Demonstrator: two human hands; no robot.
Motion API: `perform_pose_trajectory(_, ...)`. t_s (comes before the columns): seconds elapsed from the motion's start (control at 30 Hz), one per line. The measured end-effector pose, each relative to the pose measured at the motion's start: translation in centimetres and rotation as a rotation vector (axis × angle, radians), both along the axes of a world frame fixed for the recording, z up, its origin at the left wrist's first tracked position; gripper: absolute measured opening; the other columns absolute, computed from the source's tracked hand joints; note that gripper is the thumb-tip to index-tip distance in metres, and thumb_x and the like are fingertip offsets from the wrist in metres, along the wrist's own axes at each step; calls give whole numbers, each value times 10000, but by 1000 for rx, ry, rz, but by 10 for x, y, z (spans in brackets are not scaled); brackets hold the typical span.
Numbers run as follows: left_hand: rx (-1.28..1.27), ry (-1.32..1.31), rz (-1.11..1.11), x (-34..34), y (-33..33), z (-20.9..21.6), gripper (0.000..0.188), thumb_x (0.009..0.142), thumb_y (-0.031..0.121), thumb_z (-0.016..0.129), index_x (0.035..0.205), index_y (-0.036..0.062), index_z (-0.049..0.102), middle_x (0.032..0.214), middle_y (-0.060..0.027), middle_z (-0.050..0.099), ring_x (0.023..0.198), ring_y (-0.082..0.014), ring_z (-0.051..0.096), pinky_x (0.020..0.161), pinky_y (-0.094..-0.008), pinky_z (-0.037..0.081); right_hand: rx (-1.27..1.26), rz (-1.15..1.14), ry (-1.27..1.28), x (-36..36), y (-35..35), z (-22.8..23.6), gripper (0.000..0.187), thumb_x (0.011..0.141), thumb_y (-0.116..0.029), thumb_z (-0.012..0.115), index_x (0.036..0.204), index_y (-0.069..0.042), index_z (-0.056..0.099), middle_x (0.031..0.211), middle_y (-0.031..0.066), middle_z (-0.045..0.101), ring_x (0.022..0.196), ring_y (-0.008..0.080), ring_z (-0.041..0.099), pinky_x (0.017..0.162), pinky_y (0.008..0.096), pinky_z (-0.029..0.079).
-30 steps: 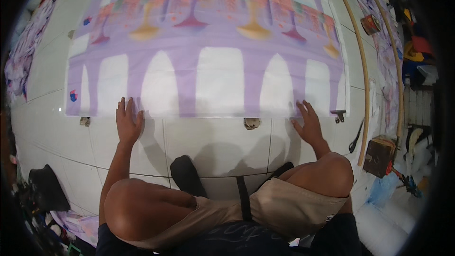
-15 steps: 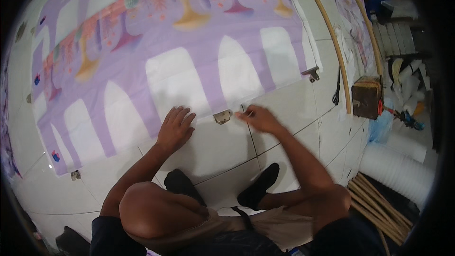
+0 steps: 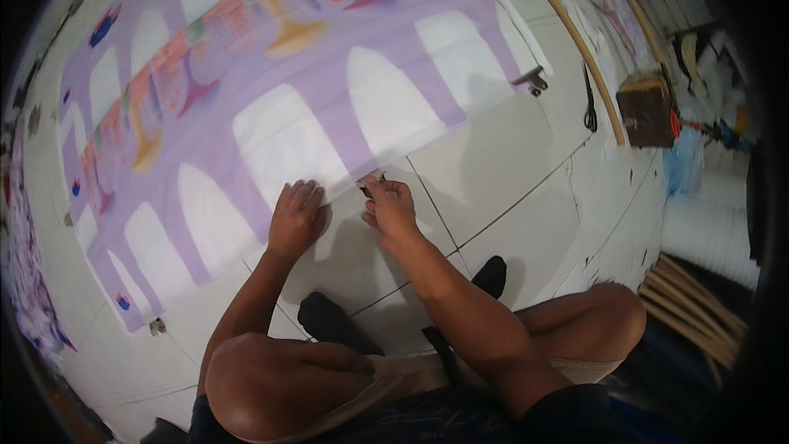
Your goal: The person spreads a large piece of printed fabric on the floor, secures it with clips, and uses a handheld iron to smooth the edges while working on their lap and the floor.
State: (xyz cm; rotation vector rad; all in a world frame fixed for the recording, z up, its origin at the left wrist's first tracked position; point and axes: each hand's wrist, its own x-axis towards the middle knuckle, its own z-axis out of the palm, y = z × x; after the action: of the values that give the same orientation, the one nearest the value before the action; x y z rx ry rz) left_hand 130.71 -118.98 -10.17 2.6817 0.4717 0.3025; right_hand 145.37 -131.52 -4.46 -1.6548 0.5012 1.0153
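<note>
A large printed cloth (image 3: 218, 103), purple and white with a band of coral, gold and green, lies spread on the tiled floor. My left hand (image 3: 297, 214) rests flat on its near edge, fingers stretched out. Just to the right, my right hand (image 3: 391, 212) pinches a metal bulldog clip (image 3: 372, 182) at that edge; the fingers partly cover it. A second bulldog clip (image 3: 532, 80) sits at the cloth's right corner, and another clip (image 3: 157, 327) is at the near left corner.
On the right, a long wooden pole (image 3: 567, 20) lies beside black scissors (image 3: 589, 107) and a dark brown block (image 3: 645, 111). Nearer to me are a white ribbed roll (image 3: 708, 226) and a bundle of brown sticks (image 3: 686, 304). My feet stand on the tiles (image 3: 460, 218).
My right hand has moved left onto the middle bulldog clip and now grips it; before, it hovered to the clip's right. My left hand stays on the cloth. The view has shifted.
</note>
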Motion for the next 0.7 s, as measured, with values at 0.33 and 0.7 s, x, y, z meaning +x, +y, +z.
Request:
perform_pose_trajectory(0.33, 40, 31, -33, 4, -3, 1, 372, 830, 128, 718, 1187, 48, 654, 1267, -147, 594, 1204, -360, 554, 1068, -509, 421, 46, 35, -18, 11, -40, -26, 451, 875, -310, 765, 1040, 83, 618, 874, 80, 639, 744, 136, 609, 679, 267, 545)
perform_pose_trajectory(0.7, 123, 12, -75, 13, -6, 10, 332, 836, 116, 721, 1163, 78, 674, 1241, -153, 600, 1146, -369, 584, 1026, -490, 453, -3, 313, -109, -3, -102, -34, 462, 845, -384, 747, 990, 46, 663, 787, 98, 684, 708, 173, 637, 645, 330, 497)
